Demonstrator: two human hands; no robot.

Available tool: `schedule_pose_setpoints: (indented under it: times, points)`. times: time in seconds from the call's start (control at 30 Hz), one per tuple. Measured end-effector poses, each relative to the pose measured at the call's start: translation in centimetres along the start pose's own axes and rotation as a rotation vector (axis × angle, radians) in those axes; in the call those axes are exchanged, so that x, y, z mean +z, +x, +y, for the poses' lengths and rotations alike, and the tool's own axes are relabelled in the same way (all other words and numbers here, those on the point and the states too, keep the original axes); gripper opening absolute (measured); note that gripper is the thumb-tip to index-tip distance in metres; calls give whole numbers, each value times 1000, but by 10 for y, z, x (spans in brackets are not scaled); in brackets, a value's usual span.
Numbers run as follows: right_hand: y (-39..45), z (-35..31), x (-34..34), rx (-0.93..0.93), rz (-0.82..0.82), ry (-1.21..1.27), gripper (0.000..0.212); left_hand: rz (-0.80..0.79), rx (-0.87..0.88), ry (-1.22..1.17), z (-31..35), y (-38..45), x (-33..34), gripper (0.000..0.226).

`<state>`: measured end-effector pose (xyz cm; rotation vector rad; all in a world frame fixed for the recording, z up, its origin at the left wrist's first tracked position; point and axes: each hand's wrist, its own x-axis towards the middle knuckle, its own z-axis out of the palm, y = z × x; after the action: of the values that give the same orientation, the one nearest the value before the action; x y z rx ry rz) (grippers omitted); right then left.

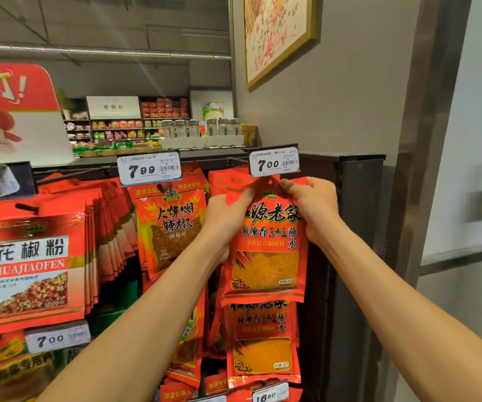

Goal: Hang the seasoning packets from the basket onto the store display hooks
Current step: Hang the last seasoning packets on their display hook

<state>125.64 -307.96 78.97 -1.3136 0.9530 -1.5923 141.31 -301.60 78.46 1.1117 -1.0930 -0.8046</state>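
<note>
Under the 7.00 price tag (274,163), head view: both hands held one seasoning packet (266,250) up at its hook.

Left hand (225,219) pinched the packet's upper left edge, thumb in front; right hand (313,204) closed on the upper right corner, so the packet hung between and below the two grips. Its punched hole sat just beneath the tag; the hook itself was hidden. Judged light, soft and crinkly, somewhat slick, with loose powder inside; best held by the stiff top seal beside the hole. Basket not in view.
</note>
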Motion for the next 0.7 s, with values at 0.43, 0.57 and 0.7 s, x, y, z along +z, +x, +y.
schedule_pose_setpoints:
  times: [0.43,0.57,0.7]
  points:
    - [7,8,12,73,9,-67,20,70,-76,11,-2,1,-4,24]
    - [4,15,2,81,-97,70,17,90,-7,46,-12,7,-10,18]
    - [17,24,9,75,-70,51,10,134,16,83,-22,27,-7,22]
